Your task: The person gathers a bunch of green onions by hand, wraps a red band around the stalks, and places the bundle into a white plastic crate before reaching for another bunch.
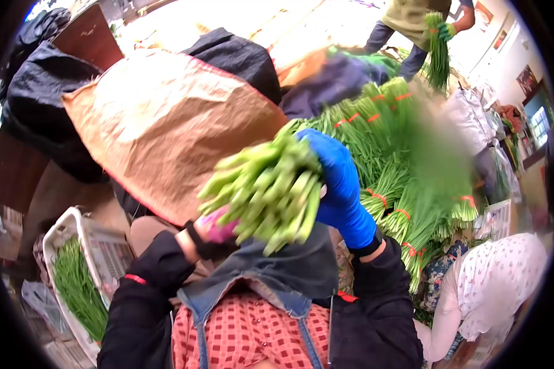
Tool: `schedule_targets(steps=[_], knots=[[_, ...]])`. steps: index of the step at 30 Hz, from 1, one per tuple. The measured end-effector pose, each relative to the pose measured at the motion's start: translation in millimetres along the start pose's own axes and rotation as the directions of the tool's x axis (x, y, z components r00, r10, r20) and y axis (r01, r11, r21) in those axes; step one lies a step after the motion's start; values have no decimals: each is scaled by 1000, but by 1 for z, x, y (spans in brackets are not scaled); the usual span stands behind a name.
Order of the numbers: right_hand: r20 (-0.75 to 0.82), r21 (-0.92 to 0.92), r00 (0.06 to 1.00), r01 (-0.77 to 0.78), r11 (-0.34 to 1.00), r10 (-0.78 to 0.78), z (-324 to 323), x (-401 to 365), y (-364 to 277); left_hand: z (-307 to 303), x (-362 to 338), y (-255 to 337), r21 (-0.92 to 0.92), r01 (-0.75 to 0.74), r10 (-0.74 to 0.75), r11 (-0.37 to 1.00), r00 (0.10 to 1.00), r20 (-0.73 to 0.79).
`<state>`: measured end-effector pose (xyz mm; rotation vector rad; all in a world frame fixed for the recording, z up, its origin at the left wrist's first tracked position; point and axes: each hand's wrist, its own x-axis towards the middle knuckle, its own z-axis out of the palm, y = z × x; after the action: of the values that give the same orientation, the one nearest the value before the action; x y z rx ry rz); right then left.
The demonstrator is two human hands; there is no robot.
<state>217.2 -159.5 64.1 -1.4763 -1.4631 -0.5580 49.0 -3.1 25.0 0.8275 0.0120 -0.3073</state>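
A thick bunch of green stalks (268,187), slightly blurred, is held up before my chest with its cut ends towards me. My right hand (333,175), in a blue glove, is closed around the bunch from its right side. At the lower left of the bunch is my left hand (215,226) in a pink glove. The stalks cover most of its fingers, so its grip is hidden. Right of my blue glove lies a pile of long green bunches (385,138) tied with red bands.
A large brown woven sheet (172,117) spreads ahead on the left. A white crate (74,224) of greens stands at lower left. A co-worker (412,24) at upper right holds a green bunch (437,55). Another person (498,286) in patterned white bends at lower right.
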Motion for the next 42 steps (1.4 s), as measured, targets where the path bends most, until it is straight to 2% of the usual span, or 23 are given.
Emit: schedule_targets(steps=[2, 4, 5, 7, 8, 9, 10, 11, 12, 13, 14, 15, 18, 21, 22, 23, 26, 29, 32, 36, 39, 40, 42], knots=[[143, -60, 988, 65, 996, -56, 3, 1, -40, -21, 12, -23, -16, -327, 327, 945, 945, 4], [246, -216, 961, 182, 959, -127, 10, -11, -63, -38, 32, -23, -31, -613, 613, 790, 789, 37], [265, -334, 951, 244, 911, -157, 12, -16, -75, -1, 26, 20, -562, -103, 234, 820, 958, 165], [302, -388, 947, 225, 894, -107, 5, -20, -89, 7, 14, 44, -460, 37, -38, 887, 999, 6], [250, -355, 967, 132, 926, -42, 2, -29, -89, 17, 10, 55, -310, 8, -36, 951, 996, -85], [196, -318, 980, 44, 947, 20, -2, -37, -86, 36, 5, 65, -321, -61, -29, 945, 963, -269], [83, -137, 992, -86, 987, 98, -12, -38, -86, 36, 2, 73, -227, -78, 17, 971, 966, -258], [70, -160, 992, -95, 983, 108, -18, -46, -88, 34, 0, 80, -133, -100, 64, 986, 967, -247], [-40, 38, 925, -375, 926, 377, -16, -57, -88, 35, 0, 86, -97, -87, 69, 991, 982, -177], [-80, 275, 779, -582, 765, 622, -10, -64, -88, 35, -2, 95, -56, -89, 81, 995, 989, -122], [108, 502, 656, -685, 529, 747, -8, -67, -84, 30, 1, 104, -84, -69, 66, 994, 997, -35], [221, 698, 602, -647, 307, 768, 4, -76, -75, 32, 0, 108, -38, -81, 78, 996, 993, -85], [268, 731, 618, -630, 262, 739, 2, -56, -81, 31, 12, 113, 190, -141, 171, 972, 973, -156], [127, 844, 652, -467, 264, 747, 0, -28, -82, 55, 5, 97, 281, -42, 118, 959, 958, -260], [98, 870, 633, -430, 243, 768, 2, -25, -80, 58, 2, 94, 493, -12, 121, 870, 974, -190], [70, 894, 607, -390, 219, 792, 4, -26, -81, 61, -1, 83, 593, 14, 155, 805, 960, -234], [24, 910, 475, -374, 178, 880, 15, -47, -86, 30, 4, 58, 704, 12, 59, 710, 995, -77], [23, 921, 412, -363, 141, 911, 21, -73, -89, 29, -10, 40, 543, 81, 20, 836, 984, -178], [109, 947, 321, -322, 0, 941, 28, -114, -86, 21, -23, 27, 366, 103, 9, 925, 957, -290], [215, 939, 239, -319, -132, 947, 35, -149, -89, -33, -32, 13, 217, 109, -35, 970, 948, -317], [276, 927, 218, -318, -199, 936, 36, -139, -93, -31, -34, 14, 329, 58, 67, 943, 933, -355], [277, 928, 223, -314, -200, 935, 37, -132, -92, -27, -32, 20, 339, 67, 60, 938, 935, -350], [140, 888, 381, -457, 54, 914, 40, -113, -89, -21, -26, 30, 450, 82, 80, 889, 941, -330]])
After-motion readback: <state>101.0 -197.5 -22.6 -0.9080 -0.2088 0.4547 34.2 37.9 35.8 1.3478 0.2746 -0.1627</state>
